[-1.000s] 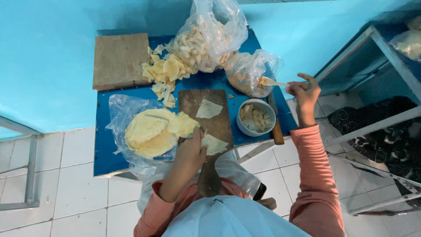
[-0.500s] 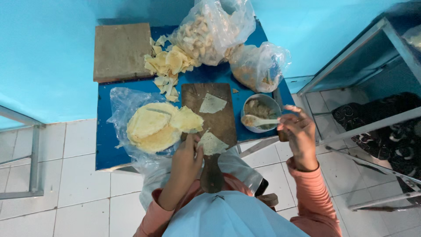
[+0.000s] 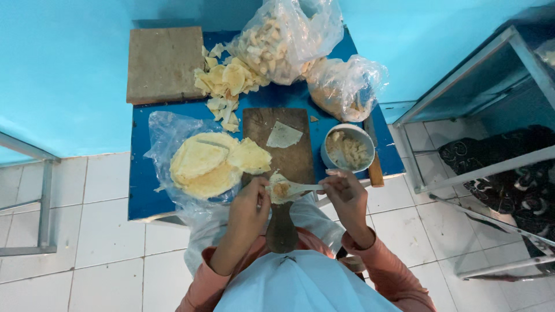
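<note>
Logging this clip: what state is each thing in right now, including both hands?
left hand: holding a folded wrapper
right hand: gripping a spoon, tip on the wrapper
bowl: partly full of filling
flat wrapper: lying unfilled on the board
wrapper stack: on opened plastic

Pale dough wrapper [image 3: 279, 189] with filling, spoon [image 3: 300, 187] resting on it.

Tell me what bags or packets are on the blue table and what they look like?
Clear plastic bag: back middle, big and puffy, full of pale pieces.
Smaller clear bag: back right, crumpled, holding beige filling.
Flat clear plastic sheet: front left, under a stack of round yellow wrappers.
No labels, signs or screens.
</note>
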Demonstrator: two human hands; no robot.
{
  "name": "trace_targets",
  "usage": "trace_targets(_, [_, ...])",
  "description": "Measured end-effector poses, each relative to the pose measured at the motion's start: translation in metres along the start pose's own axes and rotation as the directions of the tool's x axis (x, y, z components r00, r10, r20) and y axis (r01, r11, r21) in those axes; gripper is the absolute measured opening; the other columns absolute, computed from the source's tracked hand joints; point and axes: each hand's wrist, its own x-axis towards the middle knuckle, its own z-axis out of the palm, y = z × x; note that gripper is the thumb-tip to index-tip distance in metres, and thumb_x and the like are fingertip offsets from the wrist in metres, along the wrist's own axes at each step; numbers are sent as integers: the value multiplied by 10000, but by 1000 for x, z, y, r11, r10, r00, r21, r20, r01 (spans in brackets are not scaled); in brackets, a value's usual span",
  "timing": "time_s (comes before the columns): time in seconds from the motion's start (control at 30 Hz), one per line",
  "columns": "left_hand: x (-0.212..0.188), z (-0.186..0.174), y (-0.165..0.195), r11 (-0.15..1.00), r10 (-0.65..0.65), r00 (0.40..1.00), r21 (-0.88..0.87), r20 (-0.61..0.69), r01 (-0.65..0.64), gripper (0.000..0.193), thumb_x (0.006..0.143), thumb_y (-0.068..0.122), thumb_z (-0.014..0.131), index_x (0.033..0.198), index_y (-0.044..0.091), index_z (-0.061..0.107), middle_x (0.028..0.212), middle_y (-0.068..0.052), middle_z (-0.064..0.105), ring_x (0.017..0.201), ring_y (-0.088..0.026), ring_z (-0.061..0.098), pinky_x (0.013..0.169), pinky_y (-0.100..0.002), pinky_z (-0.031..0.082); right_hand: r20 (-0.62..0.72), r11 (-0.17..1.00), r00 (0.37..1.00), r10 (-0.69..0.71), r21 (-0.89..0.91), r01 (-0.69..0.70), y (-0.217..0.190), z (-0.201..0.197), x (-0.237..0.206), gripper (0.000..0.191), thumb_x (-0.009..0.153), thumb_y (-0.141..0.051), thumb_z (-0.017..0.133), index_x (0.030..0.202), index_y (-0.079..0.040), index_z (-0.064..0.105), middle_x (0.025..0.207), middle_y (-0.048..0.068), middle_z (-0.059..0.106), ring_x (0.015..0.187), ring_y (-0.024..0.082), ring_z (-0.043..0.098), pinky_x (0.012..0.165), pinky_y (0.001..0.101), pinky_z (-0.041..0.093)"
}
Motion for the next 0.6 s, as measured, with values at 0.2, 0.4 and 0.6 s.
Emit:
trace_targets(0.2, [0, -5, 7, 993, 105, 992, 46, 71, -109, 287, 906, -4, 609, 1185, 49, 651, 948, -184, 636, 837, -400, 650, 691, -472, 514, -64, 977, 988, -139, -171, 126, 1, 2, -9, 369, 896, 140, 696, 1232, 39, 582, 1060, 154, 736, 1016, 215, 742, 870, 343, 648])
trace_targets(0.4, [-1, -7, 15, 993, 106, 991, 52, 80, -110, 297, 906, -2, 611, 1184, 71, 683, 914, -173, 615, 838, -386, 653, 707, -474, 512, -62, 947, 964, -260, -213, 241, -1, 4, -10, 386, 892, 153, 706, 1233, 30, 574, 1063, 148, 726, 1013, 211, 751, 877, 348, 657])
trace_targets(0.6, [-1, -5, 12, 983, 129, 987, 117, 91, -139, 295, 861, -9, 637, 1131, 67, 727, 927, -153, 626, 847, -365, 655, 717, -461, 519, -63, 935, 953, -297, -221, 277, -2, 7, -8, 368, 912, 144, 704, 1236, 22, 581, 1060, 142, 725, 1007, 205, 751, 866, 338, 662])
